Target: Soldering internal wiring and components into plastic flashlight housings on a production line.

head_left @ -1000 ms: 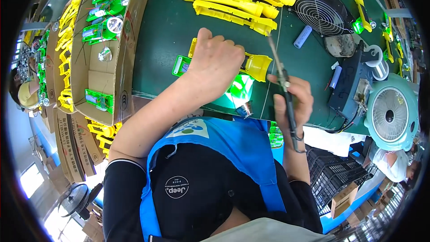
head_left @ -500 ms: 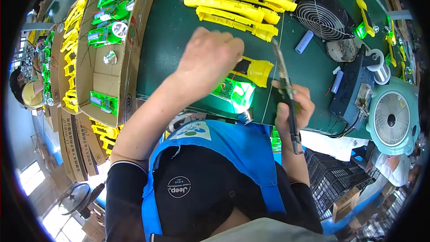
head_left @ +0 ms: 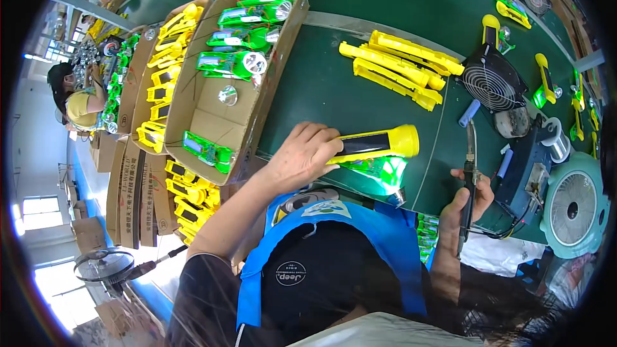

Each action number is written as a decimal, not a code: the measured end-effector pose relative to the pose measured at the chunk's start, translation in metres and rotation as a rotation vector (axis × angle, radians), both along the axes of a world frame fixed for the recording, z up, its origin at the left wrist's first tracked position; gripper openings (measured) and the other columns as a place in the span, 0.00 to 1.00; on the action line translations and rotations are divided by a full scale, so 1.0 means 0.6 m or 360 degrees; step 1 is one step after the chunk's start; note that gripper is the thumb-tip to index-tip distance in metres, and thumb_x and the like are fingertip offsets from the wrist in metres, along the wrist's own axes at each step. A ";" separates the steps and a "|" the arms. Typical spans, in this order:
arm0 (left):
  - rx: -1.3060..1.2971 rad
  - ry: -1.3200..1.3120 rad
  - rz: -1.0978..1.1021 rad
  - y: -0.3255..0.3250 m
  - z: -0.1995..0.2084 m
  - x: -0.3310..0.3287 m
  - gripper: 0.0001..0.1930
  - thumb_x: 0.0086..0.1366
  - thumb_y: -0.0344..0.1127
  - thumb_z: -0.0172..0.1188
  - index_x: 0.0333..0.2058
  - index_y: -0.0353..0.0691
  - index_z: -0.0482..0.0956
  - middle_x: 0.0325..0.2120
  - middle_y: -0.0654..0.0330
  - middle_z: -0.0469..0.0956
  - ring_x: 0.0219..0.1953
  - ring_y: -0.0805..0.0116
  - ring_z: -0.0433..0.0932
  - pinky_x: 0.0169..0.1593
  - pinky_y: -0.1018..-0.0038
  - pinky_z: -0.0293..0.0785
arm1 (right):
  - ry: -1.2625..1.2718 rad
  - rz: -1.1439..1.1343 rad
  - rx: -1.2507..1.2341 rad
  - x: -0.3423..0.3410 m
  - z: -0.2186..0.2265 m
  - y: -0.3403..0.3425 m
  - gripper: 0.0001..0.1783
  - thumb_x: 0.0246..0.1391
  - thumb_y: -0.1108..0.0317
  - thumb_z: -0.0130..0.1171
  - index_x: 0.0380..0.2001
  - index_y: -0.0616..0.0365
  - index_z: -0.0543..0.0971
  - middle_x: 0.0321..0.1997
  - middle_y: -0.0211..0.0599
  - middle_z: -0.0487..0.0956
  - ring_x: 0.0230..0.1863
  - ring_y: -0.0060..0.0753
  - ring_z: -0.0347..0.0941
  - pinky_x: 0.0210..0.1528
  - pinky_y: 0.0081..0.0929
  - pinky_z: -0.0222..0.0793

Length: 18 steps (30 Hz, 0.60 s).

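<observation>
My left hand (head_left: 303, 157) is closed around the narrow end of a yellow flashlight housing (head_left: 405, 141) with a dark panel along its top. The housing lies slanted on the green bench, its wide end to the right. Just below it glows a green translucent flashlight insert (head_left: 382, 168), with a shiny reflector (head_left: 398, 198) at the bench's near edge. Upright in my right hand (head_left: 482, 198) is a soldering iron (head_left: 470, 170), its tip pointing away from me near a blue battery cell (head_left: 470, 113). The left fingertips are partly hidden behind the housing.
Several yellow housing halves (head_left: 398, 67) lie farther back. Left stands a cardboard box (head_left: 209, 112) of green inserts. On the right are a black fan (head_left: 491, 80), solder spool (head_left: 558, 148), blue soldering station (head_left: 524, 167) and teal fan (head_left: 574, 211). A co-worker (head_left: 83, 99) sits far left.
The head view has shifted, so the bench appears farther right and lower. My left hand has come down onto the yellow housing, which now shows its dark panel. The right still holds the soldering iron.
</observation>
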<state>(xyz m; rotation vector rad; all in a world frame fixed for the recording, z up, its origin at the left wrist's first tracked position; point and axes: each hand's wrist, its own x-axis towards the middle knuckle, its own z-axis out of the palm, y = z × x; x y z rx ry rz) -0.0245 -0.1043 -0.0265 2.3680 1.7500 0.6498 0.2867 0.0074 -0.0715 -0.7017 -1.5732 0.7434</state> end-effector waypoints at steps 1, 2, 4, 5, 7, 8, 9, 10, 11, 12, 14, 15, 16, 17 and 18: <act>0.0086 -0.0158 0.0065 -0.004 -0.004 0.001 0.26 0.45 0.32 0.71 0.42 0.41 0.67 0.44 0.51 0.73 0.48 0.47 0.72 0.53 0.56 0.68 | -0.0023 0.0031 -0.0017 0.004 -0.002 0.002 0.21 0.62 0.58 0.53 0.52 0.56 0.62 0.43 0.46 0.70 0.39 0.40 0.74 0.47 0.38 0.70; 0.0173 -0.0317 0.0125 -0.004 -0.005 0.001 0.26 0.45 0.30 0.72 0.42 0.40 0.67 0.44 0.49 0.73 0.47 0.46 0.72 0.51 0.56 0.69 | 0.0003 0.0046 -0.0015 0.003 -0.003 0.003 0.21 0.62 0.57 0.53 0.51 0.57 0.62 0.43 0.46 0.70 0.39 0.39 0.74 0.47 0.37 0.70; 0.0453 -0.0378 0.0248 0.017 0.015 0.000 0.26 0.44 0.29 0.73 0.40 0.39 0.67 0.44 0.48 0.73 0.44 0.45 0.73 0.46 0.58 0.72 | 0.0003 0.0013 -0.0043 0.001 -0.001 0.001 0.21 0.62 0.57 0.53 0.51 0.57 0.62 0.42 0.46 0.70 0.39 0.39 0.74 0.47 0.37 0.70; 0.0481 -0.0480 0.0447 0.044 0.027 0.004 0.26 0.45 0.29 0.73 0.39 0.38 0.66 0.43 0.48 0.73 0.42 0.46 0.73 0.44 0.59 0.71 | -0.0014 -0.0005 -0.0081 0.001 0.001 -0.001 0.22 0.62 0.56 0.53 0.51 0.57 0.62 0.41 0.46 0.71 0.38 0.38 0.74 0.47 0.36 0.70; 0.0488 -0.0512 0.0649 0.137 0.056 0.004 0.27 0.45 0.26 0.71 0.40 0.39 0.64 0.36 0.51 0.72 0.38 0.47 0.72 0.41 0.58 0.70 | 0.0014 -0.0031 -0.0113 0.000 0.000 0.002 0.21 0.62 0.56 0.54 0.49 0.57 0.62 0.39 0.45 0.72 0.38 0.37 0.74 0.47 0.36 0.69; 0.0481 -0.0563 0.0674 0.191 0.060 -0.004 0.27 0.46 0.26 0.70 0.41 0.40 0.63 0.34 0.51 0.71 0.38 0.46 0.72 0.40 0.58 0.70 | 0.0022 -0.0029 -0.0126 0.001 -0.001 0.002 0.21 0.62 0.56 0.54 0.49 0.57 0.63 0.39 0.45 0.72 0.38 0.37 0.74 0.47 0.36 0.69; 0.0477 -0.0575 0.0626 0.242 0.062 -0.024 0.27 0.47 0.28 0.70 0.42 0.40 0.62 0.33 0.50 0.71 0.38 0.45 0.72 0.40 0.57 0.69 | 0.0091 0.0022 -0.0102 -0.003 0.001 0.004 0.20 0.60 0.60 0.57 0.46 0.59 0.63 0.41 0.46 0.70 0.37 0.38 0.75 0.43 0.34 0.73; 0.0430 -0.0646 0.0687 0.298 0.056 -0.031 0.26 0.48 0.30 0.70 0.41 0.41 0.62 0.33 0.50 0.72 0.38 0.45 0.73 0.40 0.57 0.69 | 0.0104 0.0028 -0.0103 -0.005 -0.003 0.002 0.20 0.60 0.61 0.57 0.46 0.59 0.63 0.41 0.46 0.70 0.37 0.37 0.75 0.43 0.34 0.73; 0.0423 -0.0532 0.0790 0.349 0.042 -0.041 0.26 0.48 0.31 0.71 0.41 0.41 0.62 0.33 0.50 0.73 0.38 0.45 0.73 0.40 0.56 0.70 | 0.0113 0.0040 -0.0107 -0.007 -0.003 0.002 0.20 0.59 0.62 0.58 0.46 0.59 0.63 0.40 0.46 0.70 0.37 0.37 0.75 0.43 0.34 0.73; 0.0360 -0.0418 0.0887 0.391 0.033 -0.050 0.26 0.49 0.32 0.71 0.41 0.42 0.62 0.34 0.50 0.74 0.40 0.46 0.74 0.42 0.56 0.71 | 0.0113 0.0053 -0.0075 -0.007 -0.010 0.004 0.19 0.59 0.63 0.59 0.46 0.59 0.64 0.39 0.45 0.72 0.37 0.37 0.75 0.42 0.33 0.72; 0.0404 -0.0256 0.1009 0.458 -0.013 -0.077 0.25 0.51 0.37 0.71 0.41 0.42 0.63 0.34 0.51 0.77 0.37 0.48 0.77 0.42 0.59 0.73 | -0.0001 0.0104 -0.0097 -0.005 -0.012 0.006 0.18 0.60 0.62 0.57 0.46 0.58 0.64 0.41 0.43 0.69 0.37 0.36 0.75 0.44 0.33 0.71; 0.0220 -0.0264 0.1085 0.475 -0.021 -0.083 0.26 0.52 0.41 0.71 0.42 0.42 0.64 0.36 0.51 0.77 0.41 0.49 0.76 0.44 0.59 0.73 | 0.0008 0.0124 -0.0100 -0.004 -0.012 0.008 0.18 0.60 0.63 0.57 0.46 0.58 0.64 0.41 0.43 0.69 0.37 0.36 0.75 0.44 0.33 0.71; 0.0137 -0.0154 0.1098 0.481 -0.021 -0.079 0.26 0.52 0.42 0.71 0.43 0.42 0.65 0.37 0.52 0.77 0.43 0.49 0.75 0.45 0.58 0.73 | 0.0016 0.0103 -0.0109 -0.001 -0.012 0.010 0.18 0.60 0.63 0.57 0.46 0.58 0.64 0.41 0.43 0.69 0.37 0.36 0.75 0.44 0.33 0.71; 0.0055 -0.0040 0.1123 0.480 -0.020 -0.082 0.26 0.53 0.44 0.70 0.43 0.42 0.67 0.38 0.52 0.76 0.45 0.50 0.74 0.46 0.58 0.72 | -0.0018 0.0106 -0.0088 0.001 -0.011 0.011 0.18 0.60 0.63 0.57 0.46 0.58 0.64 0.41 0.44 0.69 0.37 0.36 0.75 0.44 0.33 0.71; 0.0131 -0.0108 0.1012 0.473 -0.015 -0.096 0.24 0.53 0.46 0.69 0.45 0.48 0.70 0.45 0.50 0.71 0.49 0.49 0.71 0.49 0.55 0.71 | -0.0050 0.0122 -0.0068 0.000 -0.010 0.013 0.18 0.60 0.62 0.57 0.46 0.58 0.64 0.41 0.45 0.69 0.37 0.36 0.75 0.43 0.32 0.71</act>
